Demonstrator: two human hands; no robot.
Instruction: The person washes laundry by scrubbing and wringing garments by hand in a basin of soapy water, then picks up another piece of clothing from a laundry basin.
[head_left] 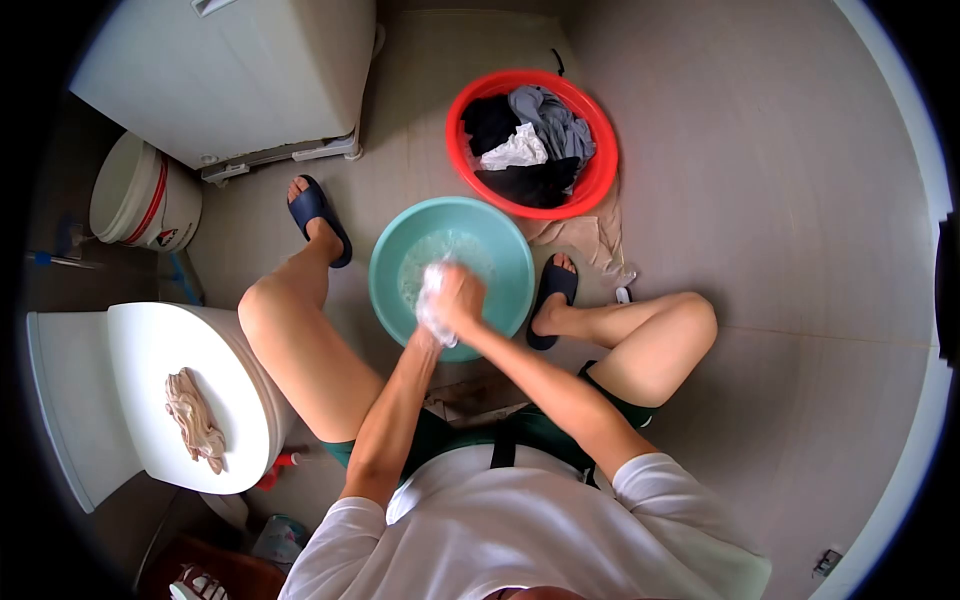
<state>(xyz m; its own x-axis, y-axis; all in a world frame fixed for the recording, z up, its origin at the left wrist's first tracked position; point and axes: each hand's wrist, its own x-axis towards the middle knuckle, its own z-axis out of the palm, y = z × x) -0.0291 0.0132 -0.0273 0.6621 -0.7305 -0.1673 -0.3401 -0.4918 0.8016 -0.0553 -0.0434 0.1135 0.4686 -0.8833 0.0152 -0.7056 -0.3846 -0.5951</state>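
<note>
Over the teal basin, which holds soapy water, a wet white cloth is bunched between my two hands. My right hand is closed on the cloth from the right side, its fingers somewhat blurred. My left hand is wrapped in or covered by the cloth and foam, so its fingers do not show. Beyond the basin stands a red tub of black, grey and white clothes.
A white appliance stands at upper left, with a white bucket below it. On the closed toilet lid lies a beige cloth. Another beige cloth is on the floor beside the red tub. My sandalled feet flank the basin.
</note>
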